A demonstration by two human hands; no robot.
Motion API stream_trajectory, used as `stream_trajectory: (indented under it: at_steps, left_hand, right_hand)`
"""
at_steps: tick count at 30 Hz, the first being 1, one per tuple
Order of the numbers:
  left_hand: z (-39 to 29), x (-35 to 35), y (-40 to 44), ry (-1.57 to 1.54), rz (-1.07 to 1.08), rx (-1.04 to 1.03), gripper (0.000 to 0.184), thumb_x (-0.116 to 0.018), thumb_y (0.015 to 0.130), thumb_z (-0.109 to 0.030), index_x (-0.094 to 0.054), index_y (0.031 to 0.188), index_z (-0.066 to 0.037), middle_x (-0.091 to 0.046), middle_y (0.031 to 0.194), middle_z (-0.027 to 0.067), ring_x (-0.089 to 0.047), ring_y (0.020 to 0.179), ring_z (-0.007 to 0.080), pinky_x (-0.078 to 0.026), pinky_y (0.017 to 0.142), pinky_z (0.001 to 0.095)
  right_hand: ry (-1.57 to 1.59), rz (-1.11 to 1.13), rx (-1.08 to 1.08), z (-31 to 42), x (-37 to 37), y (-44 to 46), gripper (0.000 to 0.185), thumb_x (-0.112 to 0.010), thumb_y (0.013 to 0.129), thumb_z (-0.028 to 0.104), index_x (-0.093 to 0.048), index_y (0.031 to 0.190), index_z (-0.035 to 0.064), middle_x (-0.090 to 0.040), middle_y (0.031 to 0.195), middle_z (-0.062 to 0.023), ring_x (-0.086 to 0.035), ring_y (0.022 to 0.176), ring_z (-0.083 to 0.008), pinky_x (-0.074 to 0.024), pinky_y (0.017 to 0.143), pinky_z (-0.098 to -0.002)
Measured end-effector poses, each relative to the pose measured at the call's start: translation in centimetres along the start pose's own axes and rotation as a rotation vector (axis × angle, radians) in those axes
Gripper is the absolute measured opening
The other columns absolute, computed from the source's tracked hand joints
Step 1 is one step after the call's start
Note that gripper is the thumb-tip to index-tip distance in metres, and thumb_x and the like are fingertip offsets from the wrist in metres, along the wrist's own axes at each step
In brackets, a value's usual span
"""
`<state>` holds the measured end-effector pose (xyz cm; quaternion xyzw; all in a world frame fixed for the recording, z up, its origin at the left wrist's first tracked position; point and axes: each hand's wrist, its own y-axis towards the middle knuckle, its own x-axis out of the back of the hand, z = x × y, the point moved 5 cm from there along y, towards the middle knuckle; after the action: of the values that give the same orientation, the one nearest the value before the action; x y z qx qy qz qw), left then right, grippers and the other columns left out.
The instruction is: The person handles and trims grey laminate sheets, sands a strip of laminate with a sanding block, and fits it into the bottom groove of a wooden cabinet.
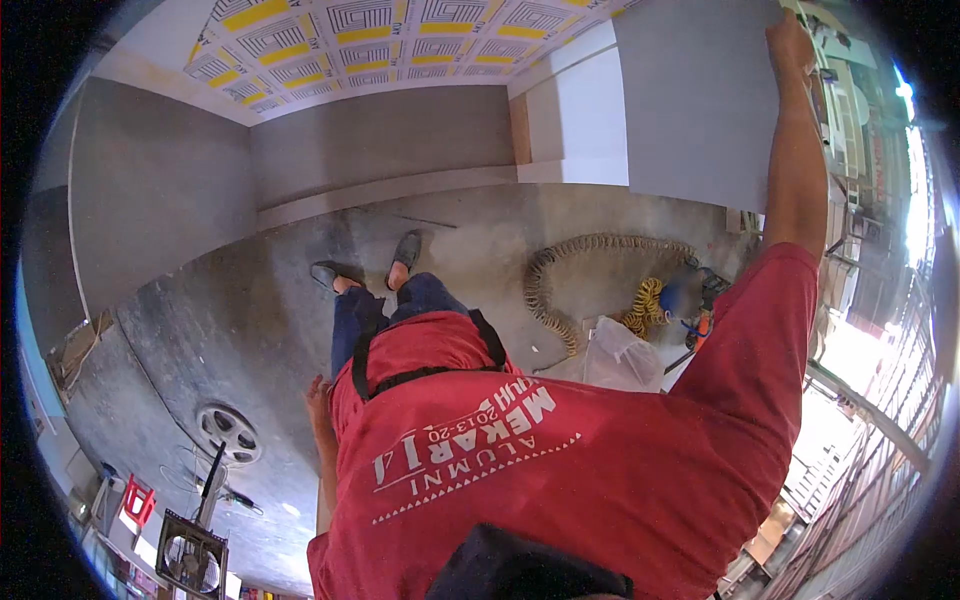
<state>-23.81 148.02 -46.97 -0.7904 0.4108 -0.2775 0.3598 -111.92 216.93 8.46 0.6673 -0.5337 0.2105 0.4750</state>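
Observation:
My right arm stretches up to the far right, where my right hand point(791, 46) is closed around the outer edge of a large grey panel point(700, 100). The panel stands upright like a cabinet door, and part of my grip is hidden at the edge. Down beside my hip hangs my left hand point(318, 398), loosely open with nothing visible in it, partly hidden by my red shirt point(600, 470). Beyond the panel is a cabinet-like structure with grey boards point(380, 140) and a white section point(578, 115).
A coiled air hose point(540, 280) and a yellow coiled hose point(648, 300) lie on the concrete floor near a translucent plastic bag point(622, 357). To the left are a round metal base point(229, 434), a fan point(190, 560) and a red stool point(138, 500). Patterned yellow-and-white sheeting point(400, 40) covers the upper surface.

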Motion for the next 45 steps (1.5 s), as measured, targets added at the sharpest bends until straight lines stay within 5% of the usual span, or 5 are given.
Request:
stream_trajectory:
  at_steps: [12,34,37,39,45]
  left_hand:
    - [-1.6,4.0,0.4,-0.069,-0.057,0.118,0.043,-0.060,0.092,-0.019,-0.057,0.135,-0.014,-0.070,0.112,0.0085,-0.067,0.096,0.0187,-0.051,0.072,0.0312]
    - [7.3,39.4,-10.7,-0.744,-0.466,-0.154,0.057,-0.067,0.092,-0.027,-0.048,0.142,-0.007,-0.067,0.120,0.0104,-0.066,0.104,0.0212,-0.052,0.084,0.0334]
    - [0.0,43.4,-12.0,-0.843,-0.404,-0.269,0.066,-0.066,0.093,-0.032,-0.040,0.147,-0.004,-0.062,0.130,0.0135,-0.060,0.119,0.0249,-0.047,0.098,0.0391]
    - [-5.9,46.4,-12.2,-0.869,-0.354,-0.386,0.072,-0.063,0.094,-0.036,-0.031,0.151,-0.005,-0.055,0.139,0.0157,-0.052,0.129,0.0271,-0.039,0.107,0.0419]
    - [-18.5,60.5,-9.1,-1.360,-0.121,-1.071,0.069,-0.058,0.096,-0.036,-0.029,0.150,-0.006,-0.052,0.141,0.0109,-0.048,0.132,0.0243,-0.036,0.111,0.0427]
  right_hand:
    - [0.574,-0.080,0.189,2.0,2.4,-15.3,0.061,-0.068,0.086,0.016,-0.046,0.140,-0.0032,-0.050,0.140,-0.0276,-0.046,0.133,-0.0401,-0.0366,0.111,-0.0424]
    - [2.230,0.421,0.432,60.0,54.7,-64.6,0.049,-0.070,0.090,0.011,-0.053,0.135,-0.0016,-0.063,0.122,-0.0148,-0.057,0.115,-0.0259,-0.0439,0.100,-0.0362]
    - [1.376,-0.551,0.911,65.6,61.4,-68.7,0.048,-0.070,0.091,0.012,-0.052,0.135,0.0044,-0.062,0.119,-0.0076,-0.057,0.111,-0.0204,-0.0467,0.097,-0.0367]
    - [2.592,0.703,0.324,71.1,66.3,-70.6,0.051,-0.071,0.090,0.013,-0.052,0.136,0.0048,-0.056,0.129,-0.0107,-0.055,0.115,-0.0229,-0.0432,0.099,-0.0392]
    - [2.672,0.997,0.374,88.5,73.0,-74.0,0.045,-0.073,0.089,0.016,-0.056,0.130,0.0104,-0.060,0.122,-0.0044,-0.056,0.112,-0.0220,-0.0457,0.096,-0.0399]
